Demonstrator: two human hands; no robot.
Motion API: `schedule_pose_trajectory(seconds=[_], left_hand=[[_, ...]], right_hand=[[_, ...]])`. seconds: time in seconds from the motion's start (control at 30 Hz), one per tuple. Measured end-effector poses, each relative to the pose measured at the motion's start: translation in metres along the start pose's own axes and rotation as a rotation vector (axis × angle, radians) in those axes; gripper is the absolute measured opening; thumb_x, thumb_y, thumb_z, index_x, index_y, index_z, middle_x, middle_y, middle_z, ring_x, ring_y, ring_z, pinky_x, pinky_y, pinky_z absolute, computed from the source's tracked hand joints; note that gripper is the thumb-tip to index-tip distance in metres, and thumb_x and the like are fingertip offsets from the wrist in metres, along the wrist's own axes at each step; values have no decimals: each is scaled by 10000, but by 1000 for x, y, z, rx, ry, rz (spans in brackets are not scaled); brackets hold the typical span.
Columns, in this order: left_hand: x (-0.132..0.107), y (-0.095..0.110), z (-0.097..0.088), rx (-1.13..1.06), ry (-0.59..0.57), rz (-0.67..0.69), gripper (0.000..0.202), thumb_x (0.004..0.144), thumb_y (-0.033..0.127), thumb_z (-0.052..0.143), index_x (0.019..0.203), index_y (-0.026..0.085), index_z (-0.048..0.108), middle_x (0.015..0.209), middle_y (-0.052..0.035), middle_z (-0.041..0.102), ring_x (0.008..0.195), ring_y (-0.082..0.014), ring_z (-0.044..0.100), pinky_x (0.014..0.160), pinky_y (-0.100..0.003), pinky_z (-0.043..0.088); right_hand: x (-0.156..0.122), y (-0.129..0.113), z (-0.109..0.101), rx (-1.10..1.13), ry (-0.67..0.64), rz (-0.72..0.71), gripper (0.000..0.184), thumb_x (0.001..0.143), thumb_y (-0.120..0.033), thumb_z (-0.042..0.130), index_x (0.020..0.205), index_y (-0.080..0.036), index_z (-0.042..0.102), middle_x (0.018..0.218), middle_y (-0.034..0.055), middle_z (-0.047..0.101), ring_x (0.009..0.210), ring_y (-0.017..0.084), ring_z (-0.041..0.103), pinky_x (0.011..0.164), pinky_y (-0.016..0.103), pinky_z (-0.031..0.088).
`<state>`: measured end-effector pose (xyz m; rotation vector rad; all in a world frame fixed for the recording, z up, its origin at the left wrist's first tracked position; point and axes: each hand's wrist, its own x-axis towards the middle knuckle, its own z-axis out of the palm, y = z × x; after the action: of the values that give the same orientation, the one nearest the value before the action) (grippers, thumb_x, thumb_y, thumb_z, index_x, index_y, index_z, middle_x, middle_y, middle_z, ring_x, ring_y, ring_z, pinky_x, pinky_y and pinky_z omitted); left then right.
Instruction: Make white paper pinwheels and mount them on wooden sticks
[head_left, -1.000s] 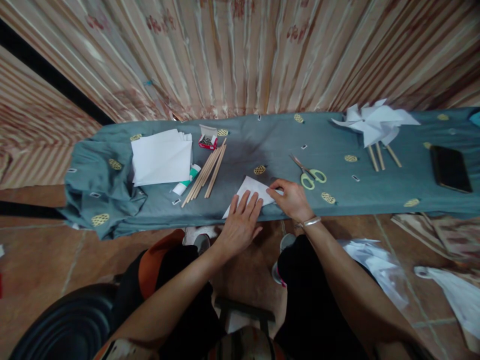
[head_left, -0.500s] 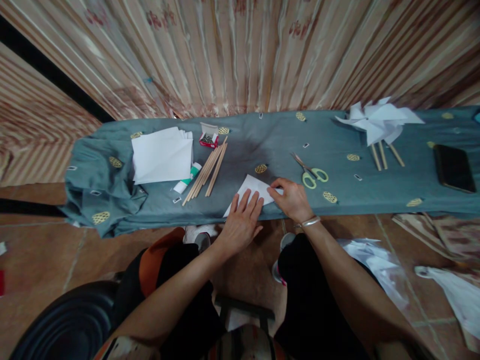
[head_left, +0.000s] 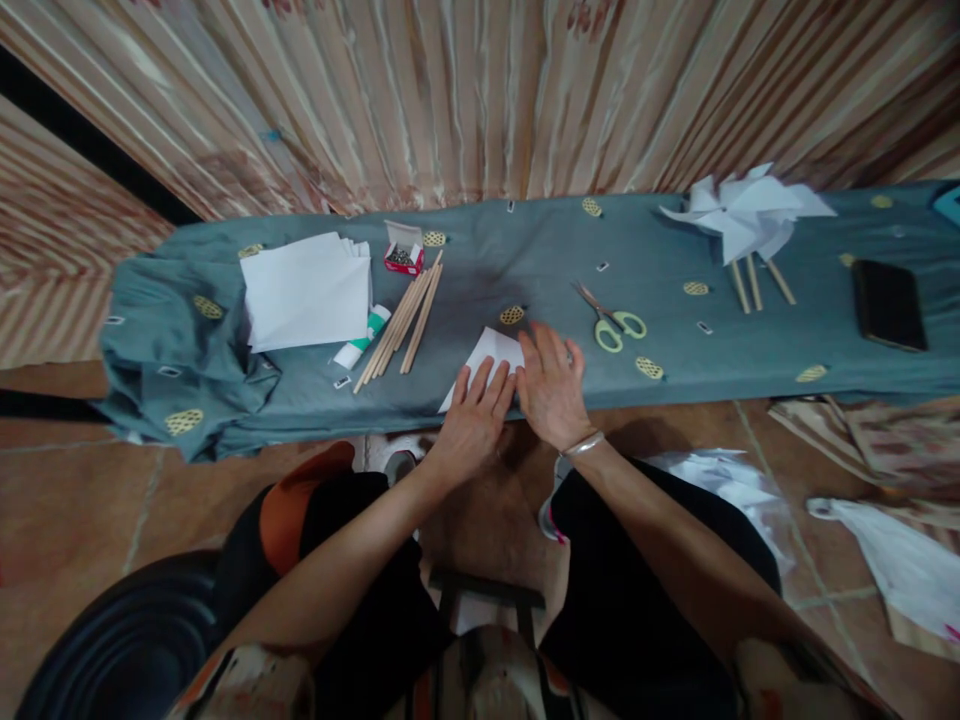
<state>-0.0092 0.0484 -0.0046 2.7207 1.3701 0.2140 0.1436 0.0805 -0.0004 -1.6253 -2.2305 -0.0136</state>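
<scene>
My left hand [head_left: 472,415] presses the white paper [head_left: 496,343] at its 12 o'clock, fingers slightly apart. My right hand [head_left: 553,385] covers the paper's 3 o'clock side; I cannot tell whether it pinches. Wooden sticks [head_left: 397,330] lie at 10 o'clock.

We see grey-green cloth [head_left: 547,265] patterned with yellow pineapples. From our white paper [head_left: 495,342], pale-green-handled scissors [head_left: 609,318] lie at three o'clock, a black phone [head_left: 891,305] beyond them, white pinwheels [head_left: 750,215] at two, a brown-streaked beige curtain [head_left: 480,100] at twelve, a red box [head_left: 405,265] at eleven, a green-and-white tube [head_left: 362,340] at nine.
</scene>
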Motion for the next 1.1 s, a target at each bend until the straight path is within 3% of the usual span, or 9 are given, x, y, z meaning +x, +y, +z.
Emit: schedule_pose_trajectory(seconds=[0.23, 0.43, 0.63, 0.77, 0.93, 1.1], left_hand=[[-17, -16, 4, 46, 51, 30, 618, 883, 124, 368, 1480, 59, 218, 1559, -185, 254, 1468, -265, 162, 1176, -520, 165], [-42, -31, 0, 85, 34, -40, 635, 869, 126, 386, 1481, 52, 232, 1559, -180, 254, 1467, -270, 171, 1170, -513, 177], [-53, -34, -2, 89, 27, -76, 671, 851, 143, 408, 1491, 62, 221, 1559, -185, 247, 1465, -282, 175, 1166, -529, 162], [-53, -32, -3, 71, 37, -79, 703, 838, 174, 464, 1488, 61, 222, 1561, -190, 240, 1469, -278, 160, 1172, -530, 147], [-52, -30, -10, 67, 42, -85, 668, 842, 182, 488, 1466, 71, 277, 1539, -201, 289, 1453, -289, 220, 1160, -575, 130], [-43, -20, -20, 83, 97, -93, 583, 874, 189, 463, 1441, 123, 342, 1520, -185, 339, 1433, -307, 270, 1135, -645, 94]], right_hand=[[-8, 25, 7, -1, 54, 121, 494, 958, -299, 329, 1419, -126, 371, 1483, 197, 386, 1399, 290, 305, 1110, 519, 222], [-14, 48, 1, 24, 53, 178, 499, 958, -319, 324, 1423, -142, 360, 1488, 202, 362, 1387, 314, 305, 1082, 539, 267], [-14, 55, 3, 13, 89, 198, 486, 955, -298, 315, 1411, -145, 385, 1462, 199, 397, 1371, 321, 330, 1066, 543, 303], [-14, 46, -6, -33, 103, 104, 462, 956, -247, 327, 1399, -161, 423, 1471, 175, 405, 1380, 315, 327, 1082, 543, 284], [-26, 22, -10, 9, -60, -216, 430, 966, -185, 316, 1355, -150, 496, 1406, 153, 507, 1308, 273, 429, 1062, 452, 356], [-32, 10, -5, 39, -83, -261, 416, 964, -183, 342, 1329, -107, 524, 1362, 156, 553, 1288, 269, 450, 1065, 422, 379]])
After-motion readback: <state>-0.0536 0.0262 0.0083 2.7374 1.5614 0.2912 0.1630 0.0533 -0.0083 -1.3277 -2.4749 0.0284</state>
